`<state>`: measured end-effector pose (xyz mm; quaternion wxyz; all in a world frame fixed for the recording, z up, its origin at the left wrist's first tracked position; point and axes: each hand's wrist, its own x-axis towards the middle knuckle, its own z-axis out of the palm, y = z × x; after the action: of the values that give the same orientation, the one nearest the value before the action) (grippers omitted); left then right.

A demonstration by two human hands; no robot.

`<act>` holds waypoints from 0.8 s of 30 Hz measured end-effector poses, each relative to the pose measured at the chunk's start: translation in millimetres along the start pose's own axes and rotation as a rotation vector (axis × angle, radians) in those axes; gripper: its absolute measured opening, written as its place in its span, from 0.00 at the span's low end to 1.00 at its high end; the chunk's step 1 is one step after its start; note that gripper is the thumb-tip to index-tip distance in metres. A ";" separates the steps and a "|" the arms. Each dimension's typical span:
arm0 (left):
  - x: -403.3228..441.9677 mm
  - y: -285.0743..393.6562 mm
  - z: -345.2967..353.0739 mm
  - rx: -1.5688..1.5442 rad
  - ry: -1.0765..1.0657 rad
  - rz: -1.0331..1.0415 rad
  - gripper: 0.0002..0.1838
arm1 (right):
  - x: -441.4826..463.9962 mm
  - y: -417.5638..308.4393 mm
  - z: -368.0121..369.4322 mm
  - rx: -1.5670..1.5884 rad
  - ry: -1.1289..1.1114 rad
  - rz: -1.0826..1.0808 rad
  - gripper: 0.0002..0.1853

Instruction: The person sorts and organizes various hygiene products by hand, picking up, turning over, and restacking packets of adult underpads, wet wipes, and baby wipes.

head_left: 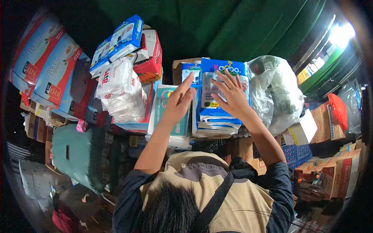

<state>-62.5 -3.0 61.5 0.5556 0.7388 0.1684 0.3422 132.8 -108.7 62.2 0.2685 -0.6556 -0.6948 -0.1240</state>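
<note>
A flat blue-and-white plastic packet (pixel 208 101) tops a stack of similar packets in front of me. My right hand (pixel 232 93) is over its upper right part, fingers spread, seemingly resting on it. To its left, my left hand (pixel 181 98) is raised with fingers stretched out and close together, holding nothing visible. Below and beside that hand lies a teal-and-white packet (pixel 162 106), partly hidden by my left forearm. Behind the fingers a smaller blue packet (pixel 188 68) shows in part. Both hands are near the stack's left and right sides.
White plastic-wrapped packs (pixel 118 89) and a tilted blue packet (pixel 116 40) are piled beside a red box (pixel 150 58). A bulging clear plastic bag (pixel 274 91) stands right. Large printed cartons (pixel 46 66) are at far left, brown cartons (pixel 326 174) at right, a green curtain (pixel 217 27) behind.
</note>
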 end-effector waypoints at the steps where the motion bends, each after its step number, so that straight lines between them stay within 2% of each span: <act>1: -1.6 3.2 -5.4 -0.076 0.004 0.015 0.26 | 3.1 -1.1 0.8 0.008 -0.022 -0.013 0.22; 4: -5.9 8.2 -27.7 -0.117 0.039 0.064 0.27 | 15.3 -8.7 3.9 0.028 -0.058 -0.040 0.21; 6: -8.4 18.1 -45.3 -0.167 0.105 0.001 0.27 | 23.3 -15.4 9.9 0.065 -0.075 -0.047 0.20; 10: -7.0 9.3 -78.1 -0.023 0.191 0.045 0.27 | 39.9 -24.0 20.0 0.051 -0.108 -0.066 0.21; 14: -6.2 6.9 -111.1 -0.036 0.260 0.031 0.28 | 62.4 -36.5 29.0 0.075 -0.124 -0.045 0.23; 16: -5.2 6.7 -127.6 -0.010 0.265 0.021 0.29 | 74.8 -42.5 33.4 0.075 -0.118 -0.047 0.23; 18: -2.8 3.5 -145.8 -0.118 0.293 -0.024 0.26 | 88.5 -49.1 37.6 0.103 -0.116 -0.022 0.24; 24: 7.0 -10.4 -215.6 -0.120 0.287 0.027 0.27 | 135.0 -63.6 63.7 0.129 -0.062 -0.040 0.26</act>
<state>-205.6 157.0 86.0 0.5643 0.6501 0.2151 0.4612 57.8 31.7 93.4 0.2860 -0.6262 -0.7225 -0.0637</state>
